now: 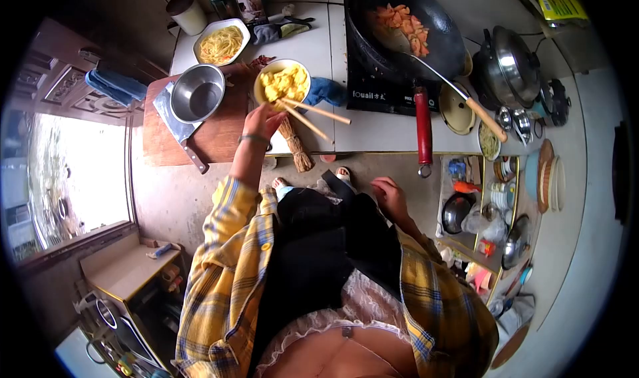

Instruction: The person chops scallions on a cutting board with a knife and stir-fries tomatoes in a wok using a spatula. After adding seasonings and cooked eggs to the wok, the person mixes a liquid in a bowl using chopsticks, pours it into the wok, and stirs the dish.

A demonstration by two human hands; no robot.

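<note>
My left hand [263,120] is at the near rim of a white bowl [257,97], its fingers closed on the edge. Yellow scrambled eggs [285,84] fill the bowl. Two wooden chopsticks [316,112] lean over its rim beside my fingers, their ends pointing right. My right hand [389,197] hangs in front of the counter with loosely bent fingers and nothing visible in it. On the stove, a black wok [442,32] holds cut tomato pieces [407,26]. A spatula [452,85] with a wooden handle rests in the wok.
A wooden cutting board [160,142] carries a cleaver [174,126] and a steel bowl [198,93]. Noodle-like strips [221,45] fill a white dish behind. The wok's red handle [423,125] juts past the counter edge. A lidded pot [509,68] stands right; a straw brush [294,145] overhangs the edge.
</note>
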